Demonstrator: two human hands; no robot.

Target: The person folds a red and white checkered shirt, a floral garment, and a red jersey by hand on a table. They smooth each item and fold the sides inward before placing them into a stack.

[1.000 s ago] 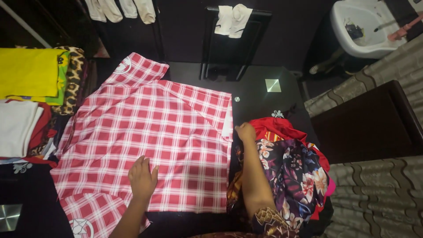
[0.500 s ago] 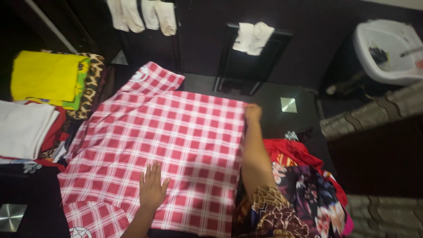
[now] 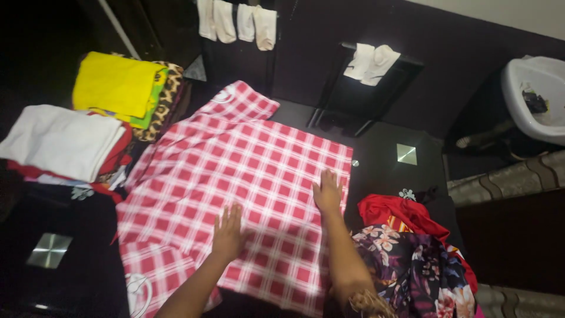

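Got my left hand [image 3: 228, 234] and right hand [image 3: 327, 192] apart, palms flat on the red-and-white checked shirt [image 3: 235, 176], pinning it smooth, folded pile [image 3: 88, 118] at 10 o'clock.

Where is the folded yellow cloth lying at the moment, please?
In the head view the folded yellow cloth lies at the upper left, on top of a leopard-print cloth, behind the white folded pile and left of the red checked shirt.

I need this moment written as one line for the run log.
left hand: flat on checked shirt | right hand: flat on shirt, near right edge | shirt: spread on dark table | folded piles: left
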